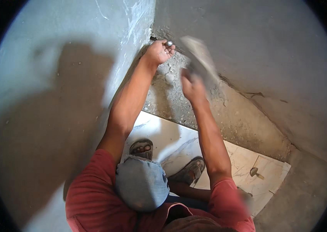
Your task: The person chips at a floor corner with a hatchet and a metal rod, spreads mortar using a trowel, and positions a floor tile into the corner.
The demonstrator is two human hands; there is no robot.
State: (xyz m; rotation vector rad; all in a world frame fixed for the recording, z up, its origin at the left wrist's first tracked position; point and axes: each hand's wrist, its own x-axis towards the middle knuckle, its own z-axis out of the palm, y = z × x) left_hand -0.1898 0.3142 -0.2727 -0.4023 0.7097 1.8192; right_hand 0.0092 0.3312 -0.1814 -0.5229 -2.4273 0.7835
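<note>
My left hand [161, 53] is closed round a metal rod, likely a chisel, whose round silver end [169, 43] shows above my fingers, at the broken foot of the wall corner. Just right of it, my right hand [191, 86] grips a motion-blurred grey tool [200, 56], which looks like a hammer; its exact shape cannot be made out. Below both hands, rough grey rubble and dust [171, 75] lie in the corner on bare cement.
A pale wall [36, 38] with my shadow rises on the left, a grey wall [267, 46] on the right. My sandalled feet are on marble-look tiles [177, 135]. A small scraper-like tool [254, 171] with a light handle lies on the tiles at the right.
</note>
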